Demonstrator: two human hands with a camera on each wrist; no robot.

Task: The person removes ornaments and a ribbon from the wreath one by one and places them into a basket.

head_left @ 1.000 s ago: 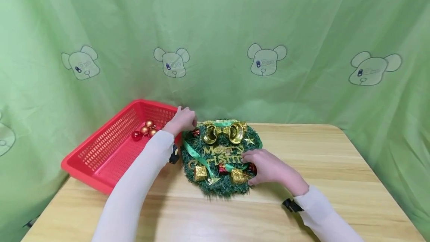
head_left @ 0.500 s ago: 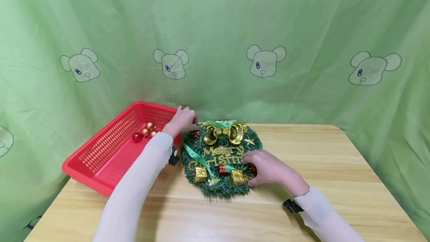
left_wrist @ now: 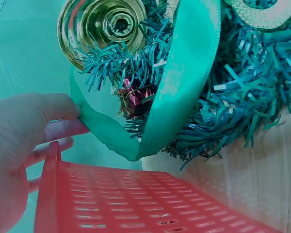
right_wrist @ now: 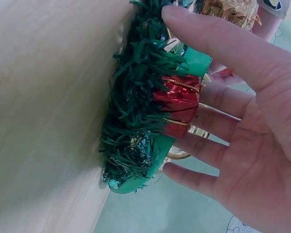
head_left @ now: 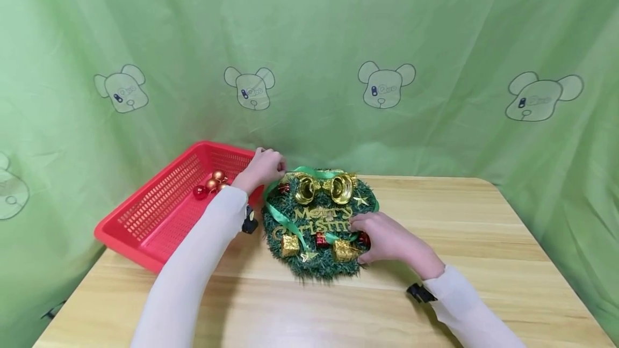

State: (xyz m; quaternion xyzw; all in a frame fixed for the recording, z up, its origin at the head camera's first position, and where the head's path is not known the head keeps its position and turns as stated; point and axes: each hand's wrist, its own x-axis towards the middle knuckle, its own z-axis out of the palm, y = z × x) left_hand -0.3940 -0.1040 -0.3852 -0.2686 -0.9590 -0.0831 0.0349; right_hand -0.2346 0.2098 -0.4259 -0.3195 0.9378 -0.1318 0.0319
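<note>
A green Christmas wreath (head_left: 314, 267) lies on the table, with gold bells (head_left: 341, 189), gold lettering (head_left: 323, 214), small drum ornaments and a green ribbon (head_left: 285, 219). At its far left side, my left hand (head_left: 265, 168) pinches the ribbon between thumb and fingers; the left wrist view shows the ribbon (left_wrist: 111, 133) looping from the fingertips. My right hand (head_left: 387, 238) rests at the wreath's near right edge, its thumb on the tinsel and fairly straight fingers beside a red drum ornament (right_wrist: 177, 104). Part of the lettering is hidden behind that hand.
A red plastic basket (head_left: 128, 246) stands left of the wreath, its rim close under my left hand. Inside are gold and red balls (head_left: 200, 192). Bare wooden table (head_left: 474, 224) extends on the right, and a green curtain (head_left: 309, 15) hangs behind.
My left hand has shifted slightly up and right, and the ribbon above the bells now arches a little higher. The right hand stays in place on the wreath.
</note>
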